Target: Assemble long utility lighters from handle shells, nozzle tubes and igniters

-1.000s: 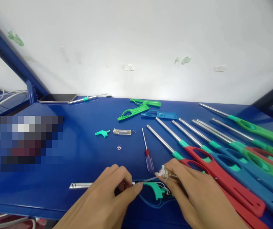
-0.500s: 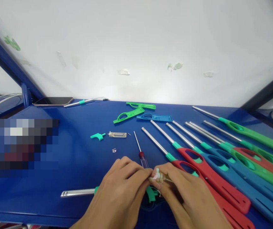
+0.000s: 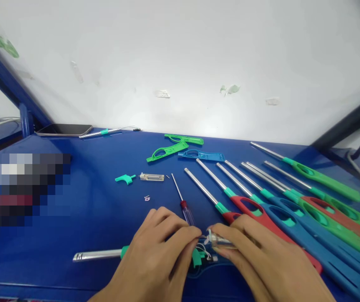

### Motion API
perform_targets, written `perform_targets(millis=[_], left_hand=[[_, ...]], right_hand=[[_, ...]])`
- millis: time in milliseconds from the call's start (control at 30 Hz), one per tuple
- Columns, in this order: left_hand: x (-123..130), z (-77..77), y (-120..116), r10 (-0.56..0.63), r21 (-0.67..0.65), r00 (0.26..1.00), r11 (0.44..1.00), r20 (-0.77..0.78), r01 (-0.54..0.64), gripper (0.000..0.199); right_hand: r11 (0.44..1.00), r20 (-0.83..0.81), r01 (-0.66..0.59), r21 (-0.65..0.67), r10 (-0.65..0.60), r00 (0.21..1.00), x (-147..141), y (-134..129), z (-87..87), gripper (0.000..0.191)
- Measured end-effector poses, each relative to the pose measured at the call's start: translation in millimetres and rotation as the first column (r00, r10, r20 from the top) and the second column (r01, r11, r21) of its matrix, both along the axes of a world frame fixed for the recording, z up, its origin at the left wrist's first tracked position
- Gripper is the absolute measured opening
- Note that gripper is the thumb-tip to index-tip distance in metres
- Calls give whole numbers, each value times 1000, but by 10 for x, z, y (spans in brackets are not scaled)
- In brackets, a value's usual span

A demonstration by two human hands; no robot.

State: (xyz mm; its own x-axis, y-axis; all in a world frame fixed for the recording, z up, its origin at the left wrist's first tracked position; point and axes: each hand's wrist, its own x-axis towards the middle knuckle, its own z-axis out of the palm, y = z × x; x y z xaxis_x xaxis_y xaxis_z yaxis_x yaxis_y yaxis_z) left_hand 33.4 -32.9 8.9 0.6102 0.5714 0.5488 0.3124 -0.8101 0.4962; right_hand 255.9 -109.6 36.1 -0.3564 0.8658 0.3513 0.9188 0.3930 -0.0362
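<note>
My right hand (image 3: 258, 251) grips a clear plastic fuel tank (image 3: 222, 242) between thumb and fingers, its pale valve end pointing left. Fingertips of my left hand (image 3: 167, 247) pinch at that end, on something too small to make out. Beneath my hands lies an opened lighter with a metal tube (image 3: 99, 255), a teal trigger (image 3: 196, 256) and thin white wires; my left hand hides part of it. A screwdriver (image 3: 187, 212) with a purple handle lies just beyond my fingers.
Several assembled lighters (image 3: 280, 214) lie at the right. Green shells (image 3: 169, 152), a blue shell (image 3: 201, 155), another clear tank (image 3: 152, 177), a teal trigger (image 3: 125, 179) and a phone (image 3: 65, 130) are farther back. A pixelated object (image 3: 19, 184) is at left.
My right hand has shifted slightly right and turned the clear tank, so more of its body shows. A small gap now separates my two hands' fingertips. The view has moved slightly.
</note>
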Motion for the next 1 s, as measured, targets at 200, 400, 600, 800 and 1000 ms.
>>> perform_targets(millis=[200,400,600,800,1000], left_hand=[[-4,3,-2,-9,34,1000,999,10,8,21],[3,10,-22,-20,29,1000,999,5,20,22],[7,-5,-13,-27,31,1000,999,1,27,21],[24,-5,-9,-29,38,999,999,-15,29,20],[32,-7,-22,-40,47,999,998,-22,41,23]], right_hand=[[992,-90,129,7,-128,988,-19,-90,-267,33],[991,-123,132,-10,-132,984,40,-157,-395,36],[990,-125,138,-20,-140,982,41,-172,-427,39],[995,-104,99,-20,-100,990,59,-138,-406,34],[993,-96,116,-8,-116,989,32,-148,-346,37]])
